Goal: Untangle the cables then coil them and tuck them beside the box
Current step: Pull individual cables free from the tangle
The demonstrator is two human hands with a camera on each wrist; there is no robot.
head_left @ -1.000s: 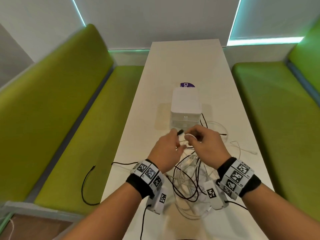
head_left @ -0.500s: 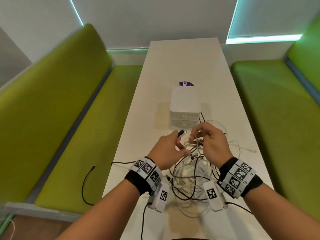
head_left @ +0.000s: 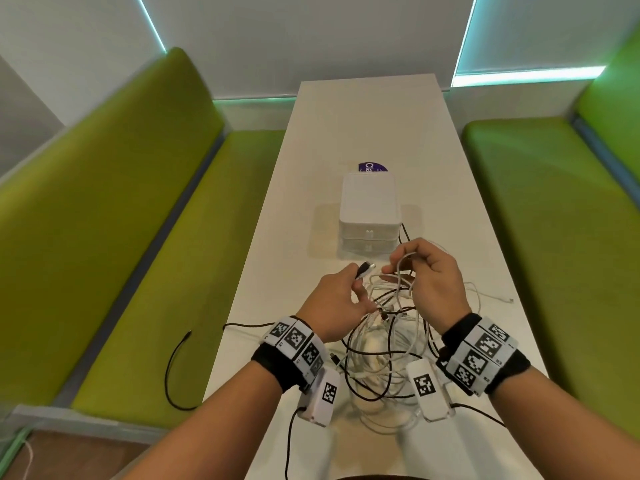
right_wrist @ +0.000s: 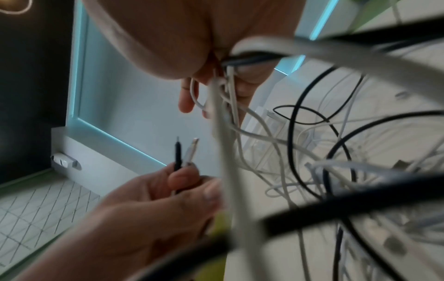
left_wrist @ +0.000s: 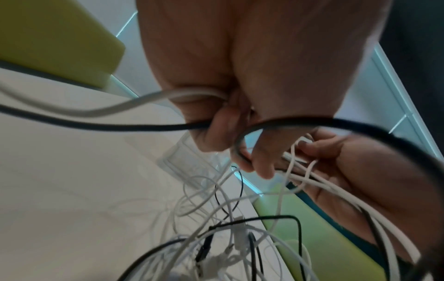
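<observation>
A tangle of white and black cables (head_left: pixel 381 348) lies on the white table (head_left: pixel 346 133) in front of a white box (head_left: pixel 369 202). My left hand (head_left: pixel 337 299) pinches two plug ends (head_left: pixel 364 270), one black and one white (right_wrist: pixel 185 154), and grips their cords (left_wrist: pixel 168 95). Just right of it, my right hand (head_left: pixel 429 275) is raised above the heap with its fingers curled round several white cable strands (left_wrist: pixel 310 180), which hang down into the tangle (right_wrist: pixel 312 152).
A purple label (head_left: pixel 372 167) peeks out behind the box. One black cable (head_left: pixel 176 368) hangs over the table's left edge above the green bench (head_left: pixel 156 271). A white plug end (head_left: pixel 509 299) lies near the right edge. Another green bench (head_left: pixel 554 237) runs along the right.
My right hand has lifted and shifted right and away, pulling white strands up out of the heap. The left hand has stayed near the same spot with the plug ends.
</observation>
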